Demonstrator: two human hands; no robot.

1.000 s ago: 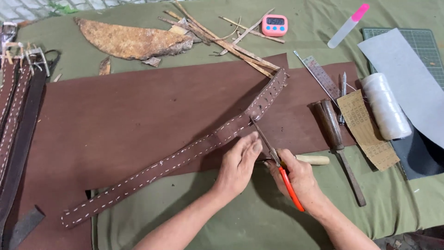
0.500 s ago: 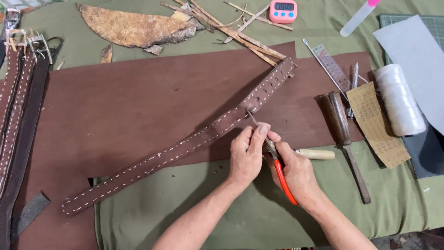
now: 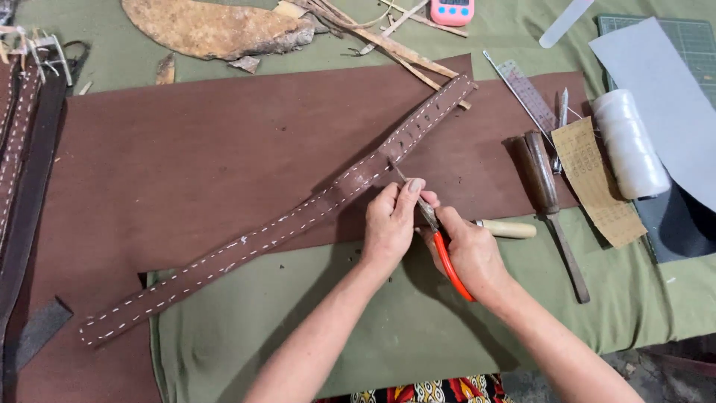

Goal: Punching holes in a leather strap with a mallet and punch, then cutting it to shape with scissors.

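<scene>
A long brown leather strap (image 3: 283, 224) with white stitching along both edges lies diagonally on a big brown leather sheet (image 3: 171, 164). My right hand (image 3: 470, 250) grips red-handled pliers (image 3: 447, 257) whose jaws point at the strap's near edge at mid-length. My left hand (image 3: 389, 224) sits just left of the pliers, fingertips pinched at the jaws beside the strap. Whether a needle is in the jaws is too small to tell.
A wooden-handled awl (image 3: 507, 228) lies right of my hands. Farther right are a dark-handled tool (image 3: 548, 201), sandpaper (image 3: 597, 179), white thread spool (image 3: 630, 145), metal ruler (image 3: 526, 93), grey sheet (image 3: 664, 82). Pink timer (image 3: 452, 10), bark and strips at top. Dark straps (image 3: 22, 164) at left.
The view has shifted down and closer. Both hands stay together at the strap's edge; the pliers have tilted slightly and my left fingers have closed in at the jaws.
</scene>
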